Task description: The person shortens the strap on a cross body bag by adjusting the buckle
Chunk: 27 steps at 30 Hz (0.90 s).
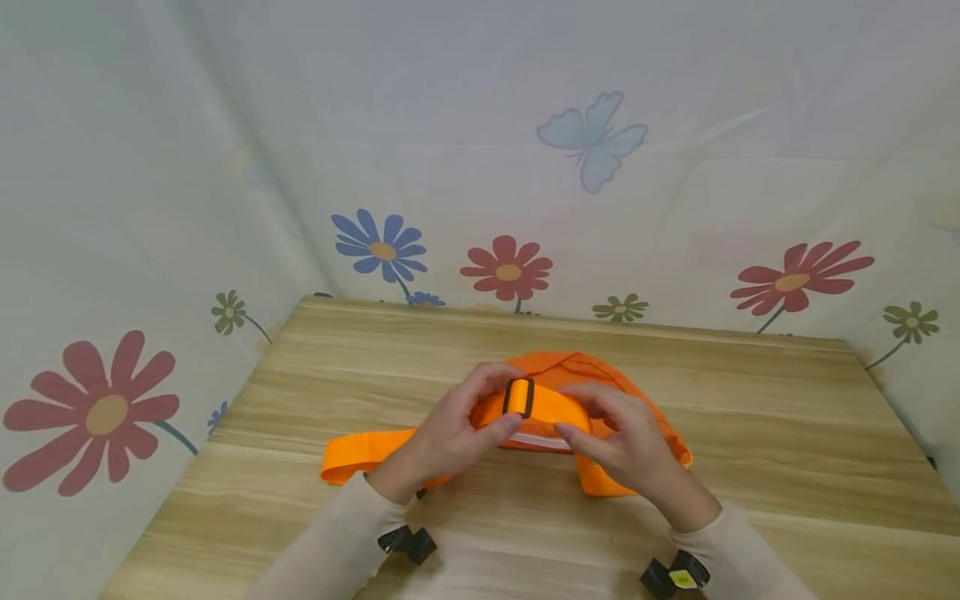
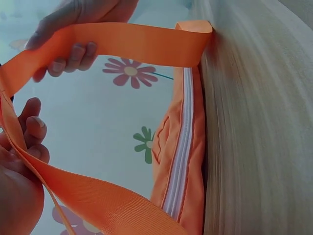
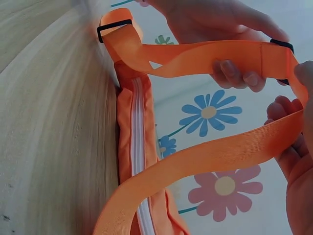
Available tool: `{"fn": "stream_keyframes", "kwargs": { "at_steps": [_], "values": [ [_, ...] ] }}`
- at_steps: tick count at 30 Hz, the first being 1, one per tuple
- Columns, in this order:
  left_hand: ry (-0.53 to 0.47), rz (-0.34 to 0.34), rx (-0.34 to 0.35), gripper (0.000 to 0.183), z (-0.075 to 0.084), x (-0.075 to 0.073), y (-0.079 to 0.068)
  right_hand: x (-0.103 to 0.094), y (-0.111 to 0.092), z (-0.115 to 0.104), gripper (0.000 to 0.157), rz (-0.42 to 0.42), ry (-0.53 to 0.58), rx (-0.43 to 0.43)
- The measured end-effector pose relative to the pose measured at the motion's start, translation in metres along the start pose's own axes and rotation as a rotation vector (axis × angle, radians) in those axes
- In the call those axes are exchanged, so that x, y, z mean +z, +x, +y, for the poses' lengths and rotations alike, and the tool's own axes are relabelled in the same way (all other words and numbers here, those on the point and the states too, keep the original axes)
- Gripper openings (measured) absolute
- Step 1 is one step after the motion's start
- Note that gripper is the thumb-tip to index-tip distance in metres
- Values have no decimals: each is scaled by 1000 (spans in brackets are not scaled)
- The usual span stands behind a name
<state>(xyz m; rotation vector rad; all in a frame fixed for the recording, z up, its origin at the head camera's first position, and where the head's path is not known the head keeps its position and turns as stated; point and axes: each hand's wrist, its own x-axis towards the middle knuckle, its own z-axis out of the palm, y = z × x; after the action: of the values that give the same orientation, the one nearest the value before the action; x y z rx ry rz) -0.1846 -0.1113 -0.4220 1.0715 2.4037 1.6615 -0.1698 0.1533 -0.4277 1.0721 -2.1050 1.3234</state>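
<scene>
An orange waist bag (image 1: pixel 581 365) with a white zipper (image 2: pixel 185 127) rests on the table. Its orange strap (image 1: pixel 558 407) is raised between the two hands in front of the bag. My left hand (image 1: pixel 457 425) pinches the strap next to a black slide buckle (image 1: pixel 519 398), thumb in front and fingers behind. To the right, my right hand (image 1: pixel 630 437) pinches the same strap between thumb and fingers. A second black buckle (image 3: pixel 115 29) sits on the strap near the bag's end. One strap loop (image 1: pixel 360 454) lies on the table left of the left wrist.
The wood-grain table (image 1: pixel 787 433) meets a white curtain (image 1: pixel 465 108) printed with flowers and a butterfly at the back. Small black devices (image 1: pixel 408 543) are worn at both wrists, over light sleeves.
</scene>
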Motion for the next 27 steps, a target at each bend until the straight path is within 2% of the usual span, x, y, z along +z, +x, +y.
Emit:
{"fn": "stream_keyframes", "kwargs": {
  "at_steps": [4, 8, 14, 18, 23, 27],
  "values": [
    [-6, 2, -4, 48, 1, 0, 0, 2, 1, -1, 35, 13, 17, -20],
    [2, 8, 17, 46, 2, 1, 2, 3, 4, -2, 38, 12, -11, -18],
    [-30, 20, 11, 41, 2, 0, 1, 0, 6, -6, 41, -50, -144, 48],
    [-10, 50, -4, 41, 1, -5, -1, -8, 4, -6, 49, -89, -226, 80],
    [24, 41, 26, 40, -2, -8, -2, -15, 4, -3, 37, -118, -300, -20],
    [-2, 36, 45, 40, -3, -6, -2, -14, 4, -2, 40, -107, -318, -86]
  ]
}}
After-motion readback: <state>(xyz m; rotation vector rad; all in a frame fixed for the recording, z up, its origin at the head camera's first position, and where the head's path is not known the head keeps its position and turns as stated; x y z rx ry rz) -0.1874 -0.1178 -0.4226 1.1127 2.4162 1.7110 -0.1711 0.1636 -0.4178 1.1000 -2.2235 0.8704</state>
